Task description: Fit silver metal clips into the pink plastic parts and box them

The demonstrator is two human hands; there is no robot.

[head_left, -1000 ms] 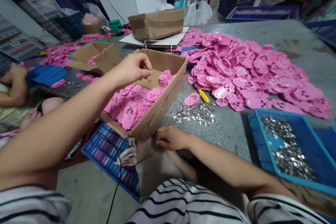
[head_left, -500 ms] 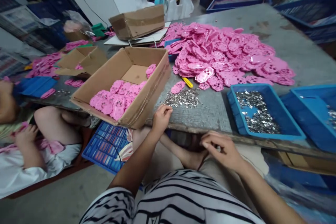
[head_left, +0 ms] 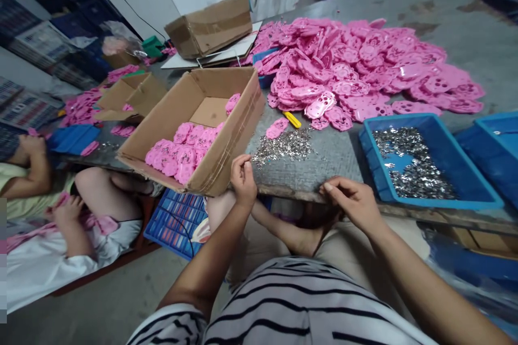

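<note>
My left hand (head_left: 244, 180) is at the table's front edge, between the cardboard box and a heap of small shiny metal pieces (head_left: 283, 145). Its thumb and fingers are pinched together; what they hold, if anything, is too small to name. Over the table edge, left of a blue tray (head_left: 431, 161) of similar metal pieces, my right hand (head_left: 354, 202) has its fingers curled and thumb pressed to the forefinger. Any thing inside that grip is hidden. Pink plastic pieces (head_left: 277, 128) lie behind the metal heap, beside a yellow-handled tool (head_left: 292, 119).
A large pile of pink pieces (head_left: 343, 73) covers the table's middle. The open cardboard box (head_left: 226, 145) holds more of them. Another blue tray (head_left: 493, 145) stands at the right. Co-workers sit at the left, one with a hand (head_left: 68, 210) in the lap.
The view has shifted slightly. My right hand has risen from above my lap to the table edge. My left hand has drawn a little left, its fingers now pointing up.
</note>
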